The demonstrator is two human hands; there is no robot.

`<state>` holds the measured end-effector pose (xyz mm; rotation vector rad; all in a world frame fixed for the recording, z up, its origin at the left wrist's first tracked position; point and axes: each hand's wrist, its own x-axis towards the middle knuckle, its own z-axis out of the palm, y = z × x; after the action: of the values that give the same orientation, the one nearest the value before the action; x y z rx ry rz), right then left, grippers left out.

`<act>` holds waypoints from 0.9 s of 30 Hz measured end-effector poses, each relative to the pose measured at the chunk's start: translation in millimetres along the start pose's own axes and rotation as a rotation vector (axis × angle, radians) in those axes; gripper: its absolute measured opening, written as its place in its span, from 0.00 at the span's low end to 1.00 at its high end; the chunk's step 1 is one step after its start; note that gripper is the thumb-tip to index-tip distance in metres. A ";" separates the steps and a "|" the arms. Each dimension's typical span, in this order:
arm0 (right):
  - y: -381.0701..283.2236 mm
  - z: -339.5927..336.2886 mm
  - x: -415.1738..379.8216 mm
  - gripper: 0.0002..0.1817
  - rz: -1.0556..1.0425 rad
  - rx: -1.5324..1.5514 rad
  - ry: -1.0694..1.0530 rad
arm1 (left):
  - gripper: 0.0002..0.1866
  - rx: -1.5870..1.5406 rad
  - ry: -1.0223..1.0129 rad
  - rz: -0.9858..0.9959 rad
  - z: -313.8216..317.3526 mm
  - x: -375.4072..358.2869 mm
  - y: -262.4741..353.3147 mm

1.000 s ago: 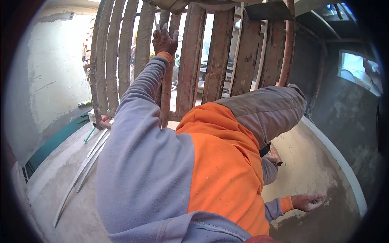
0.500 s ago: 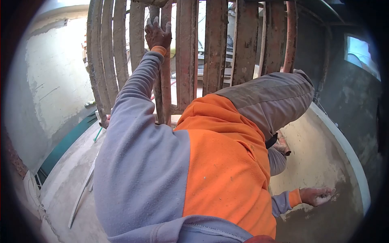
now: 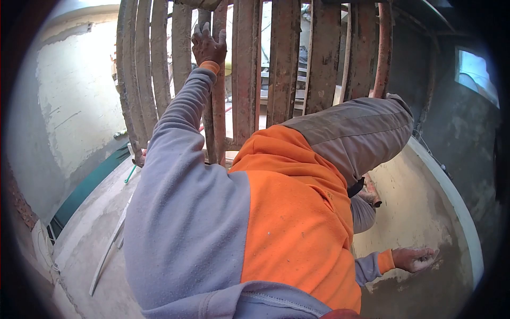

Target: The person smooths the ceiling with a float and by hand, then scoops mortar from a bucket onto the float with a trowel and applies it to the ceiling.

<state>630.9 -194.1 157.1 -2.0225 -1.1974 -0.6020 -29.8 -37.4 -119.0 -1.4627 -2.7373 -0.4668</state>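
At the left hand [image 3: 209, 49] we see dusty fingers reaching up over a narrow bar [image 3: 218, 103], the thumb set apart; whether they close around it, we cannot tell. The fingers of the right hand [image 3: 414, 259] are curled (pale stuff whitens them), and we cannot tell if anything is inside. That hand is at the border of a dark patch [image 3: 425, 292] on a pale surface [image 3: 396, 212].

Around the left hand we find a row of stained boards [image 3: 245, 69], side by side with gaps between, the bar running among them. Farther out, we follow the grey sleeve [image 3: 178, 114] to an orange sweatshirt [image 3: 297, 228] and grey trousers [image 3: 350, 133], a bent leg lying across the boards' near end. At our left are thin strips [image 3: 109, 255] and a green rod [image 3: 129, 174]; at far right, a bright window [image 3: 474, 72].
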 end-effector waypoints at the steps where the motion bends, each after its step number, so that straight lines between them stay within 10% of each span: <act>1: -4.0 1.0 -0.5 0.24 0.018 0.021 0.006 | 0.35 0.002 0.015 0.014 2.0 0.1 -1.5; 27: -4.0 -3.9 -4.4 0.23 0.019 -0.037 0.031 | 0.34 0.004 0.053 0.038 10.2 -1.3 -2.8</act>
<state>625.1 -198.2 157.9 -2.0458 -1.1558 -0.6484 -30.0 -37.2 -129.7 -1.4766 -2.6639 -0.4913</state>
